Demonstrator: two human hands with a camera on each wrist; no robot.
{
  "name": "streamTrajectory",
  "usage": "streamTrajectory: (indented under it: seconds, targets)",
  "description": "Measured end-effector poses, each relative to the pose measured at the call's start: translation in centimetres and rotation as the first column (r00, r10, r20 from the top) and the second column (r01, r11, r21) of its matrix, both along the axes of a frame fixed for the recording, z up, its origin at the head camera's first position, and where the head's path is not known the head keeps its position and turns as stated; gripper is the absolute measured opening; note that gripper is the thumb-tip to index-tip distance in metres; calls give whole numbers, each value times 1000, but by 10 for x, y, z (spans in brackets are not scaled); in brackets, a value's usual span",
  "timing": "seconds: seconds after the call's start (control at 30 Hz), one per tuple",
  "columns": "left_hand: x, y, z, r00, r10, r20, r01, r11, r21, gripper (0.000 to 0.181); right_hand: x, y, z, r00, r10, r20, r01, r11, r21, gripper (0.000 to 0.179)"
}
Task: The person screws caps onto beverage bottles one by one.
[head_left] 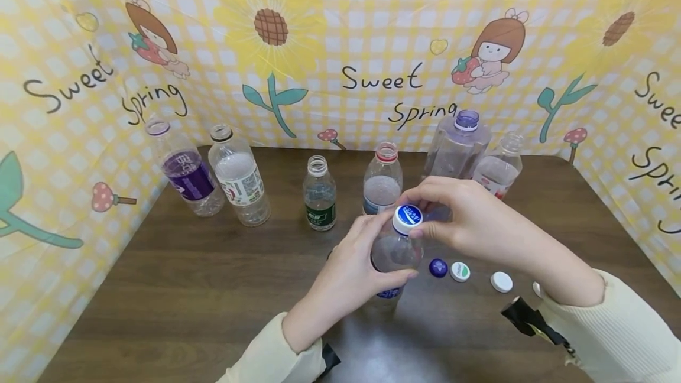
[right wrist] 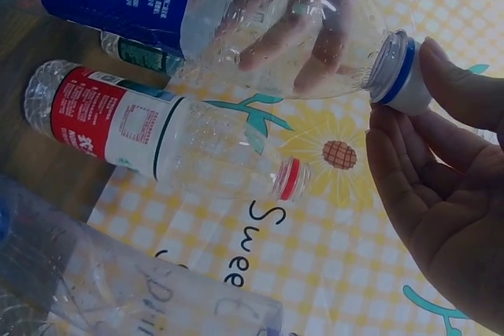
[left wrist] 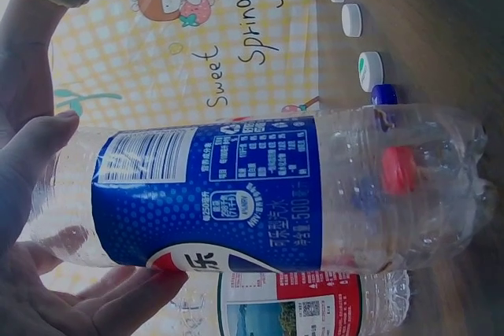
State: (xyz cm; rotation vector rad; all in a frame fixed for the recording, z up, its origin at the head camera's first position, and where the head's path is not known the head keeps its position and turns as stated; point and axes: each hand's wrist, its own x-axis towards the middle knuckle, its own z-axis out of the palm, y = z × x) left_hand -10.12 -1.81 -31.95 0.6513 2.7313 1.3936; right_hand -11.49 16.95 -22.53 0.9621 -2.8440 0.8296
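My left hand (head_left: 351, 268) grips the upper part of a clear plastic bottle (head_left: 393, 253), which stands upright near the middle of the table. A blue label (left wrist: 213, 194) with a barcode wraps its body. On the bottle's mouth sits a white bottle cap (head_left: 408, 220) with a printed blue top. Thumb and fingers of my right hand (head_left: 470, 214) pinch that cap from the side. The right wrist view shows the cap's blue lower ring (right wrist: 405, 71) at the neck; how tightly it is screwed cannot be seen.
Uncapped bottles stand along the back, among them a purple-labelled one (head_left: 193, 179), a small green-labelled one (head_left: 320, 200) and a large purplish one (head_left: 452, 143). Loose caps lie at right: dark blue (head_left: 438, 268), white-green (head_left: 460, 272), white (head_left: 502, 282). A red cap (left wrist: 399, 170) shows through the held bottle.
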Motion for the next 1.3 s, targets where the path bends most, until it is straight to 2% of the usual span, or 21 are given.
streamTrajectory:
  seconds: [0.23,0.5,0.63,0.77,0.87,0.97,1.17,1.3]
  targets:
    - [2,-2,1,999,12,38,-11,1000,-26,81,3,0,0,1000,-17,8,17,1000,-6,28]
    - [3,-3,1,1000,-3,13,3,999,-39,82,4,1,-3,999,16,-40,-17,999,-44,29]
    - [4,-3,4,1000,4,26,-3,999,-37,85,6,1,-3,998,21,-59,-24,999,-43,30]
    - [6,-5,7,998,29,52,-28,999,-17,80,6,5,-1,999,6,-32,-8,998,-55,37]
    - [7,-10,9,998,48,50,-47,998,-32,76,3,13,-1,999,-36,14,37,996,-79,44]
    - [7,-18,12,996,78,38,-76,996,-54,75,0,22,-4,995,-91,36,93,992,-87,43]
    - [7,-41,19,983,184,-19,-185,979,-82,74,-4,37,-22,986,-159,50,162,986,-47,39]
    - [3,-59,24,974,222,-47,-224,973,-54,75,-7,49,-41,981,-180,65,182,983,-19,39]
